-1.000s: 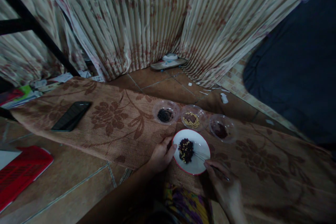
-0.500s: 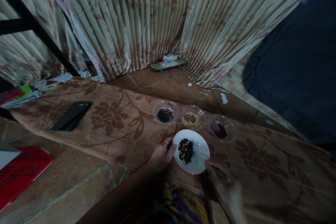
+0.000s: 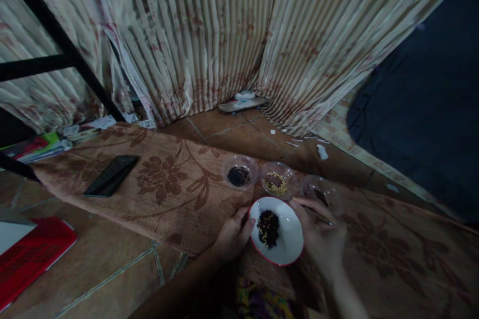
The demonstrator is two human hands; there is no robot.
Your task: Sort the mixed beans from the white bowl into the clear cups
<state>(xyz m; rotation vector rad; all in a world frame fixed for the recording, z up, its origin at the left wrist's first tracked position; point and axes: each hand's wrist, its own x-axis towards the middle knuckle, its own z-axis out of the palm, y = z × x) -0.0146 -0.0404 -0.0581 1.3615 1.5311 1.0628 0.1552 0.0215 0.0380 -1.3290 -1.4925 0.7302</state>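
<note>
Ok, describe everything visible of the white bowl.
The white bowl is round and glossy, perhaps enamel or ceramic, with a thin red rim. It faces upward, below the clear cups in view, dark and yellow pieces heaped left of its middle. The left hand holds its left edge; contact with the right hand or cloth is unclear.

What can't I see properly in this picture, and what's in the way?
All in the head view:
- The thin tool's front end: hidden by the blurred right hand.
- Part of the right-most clear cup: behind that hand.
- Whether the left hand reaches beneath the white bowl: the bowl hides it.
- The red thing: cut off by the left edge.
- The black bits: too small and dim to name.
</note>
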